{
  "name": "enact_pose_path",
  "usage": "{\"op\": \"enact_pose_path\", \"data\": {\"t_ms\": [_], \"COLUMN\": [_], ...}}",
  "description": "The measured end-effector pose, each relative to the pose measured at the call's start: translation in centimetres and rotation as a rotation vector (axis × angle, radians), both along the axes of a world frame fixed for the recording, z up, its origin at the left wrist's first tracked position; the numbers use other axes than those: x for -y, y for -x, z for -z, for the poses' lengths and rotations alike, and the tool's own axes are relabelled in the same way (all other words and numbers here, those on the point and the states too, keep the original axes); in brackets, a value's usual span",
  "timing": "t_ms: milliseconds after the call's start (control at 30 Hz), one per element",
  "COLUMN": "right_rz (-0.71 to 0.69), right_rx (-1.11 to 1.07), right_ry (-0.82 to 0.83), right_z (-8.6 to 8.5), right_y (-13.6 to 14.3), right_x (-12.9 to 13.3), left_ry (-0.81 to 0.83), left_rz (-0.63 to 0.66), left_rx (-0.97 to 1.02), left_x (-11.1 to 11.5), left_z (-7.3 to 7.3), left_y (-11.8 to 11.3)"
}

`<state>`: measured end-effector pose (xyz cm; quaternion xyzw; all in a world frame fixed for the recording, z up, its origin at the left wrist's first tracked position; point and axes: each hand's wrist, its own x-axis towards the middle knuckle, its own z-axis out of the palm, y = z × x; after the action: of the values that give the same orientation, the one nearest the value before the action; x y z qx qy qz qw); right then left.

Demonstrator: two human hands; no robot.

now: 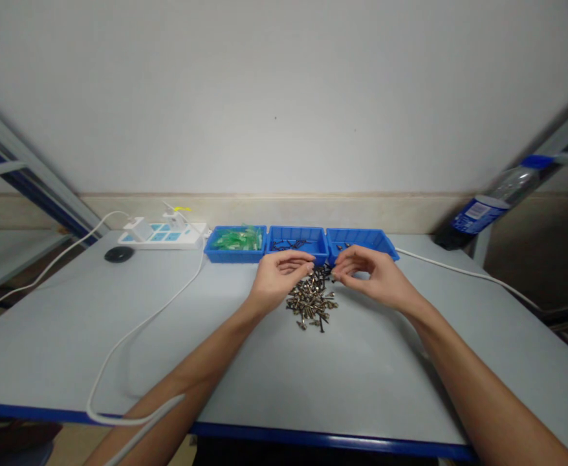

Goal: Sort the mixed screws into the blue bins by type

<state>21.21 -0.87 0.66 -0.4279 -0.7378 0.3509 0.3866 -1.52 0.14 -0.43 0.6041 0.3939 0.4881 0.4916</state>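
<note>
A loose pile of screws [310,299], brassy and black mixed, lies on the table between my hands. My left hand [277,279] is at the pile's upper left, thumb and fingers closed together; whatever is at the fingertips is too small to make out. From the right, my right hand [374,275] reaches to the pile's upper edge in a pinch, with a tiny dark piece by the thumb that I cannot name. Behind them stand three blue bins: the left bin [209,254] holds green plastic pieces, the middle bin [296,234] black screws, and the right bin [369,238] a few small screws.
A white power strip [187,241] with plugged-in chargers and a round black disc [119,254] are at the left. A white cable [141,323] runs over the table and across my left forearm. At the back right, a bottle [480,213] leans by the metal frame.
</note>
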Motion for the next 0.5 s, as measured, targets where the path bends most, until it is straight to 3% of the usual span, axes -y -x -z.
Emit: {"op": "enact_pose_path", "data": {"t_ms": [100, 167, 500], "right_rz": [0.011, 0.003, -0.073], "right_rx": [0.292, 0.408, 0.477], "right_ry": [-0.134, -0.156, -0.13], "right_z": [0.3, 0.5, 1.1], "right_y": [-0.5, -0.7, -0.6], "right_x": [-0.2, -0.2, -0.6], "left_ry": [-0.013, -0.003, -0.024], "left_rz": [-0.161, -0.196, -0.141], "left_rx": [0.078, 0.105, -0.012], "left_x": [-0.8, -1.1, -0.5], "left_z": [0.0, 0.0, -0.1], "left_y": [0.6, 0.9, 0.3]}}
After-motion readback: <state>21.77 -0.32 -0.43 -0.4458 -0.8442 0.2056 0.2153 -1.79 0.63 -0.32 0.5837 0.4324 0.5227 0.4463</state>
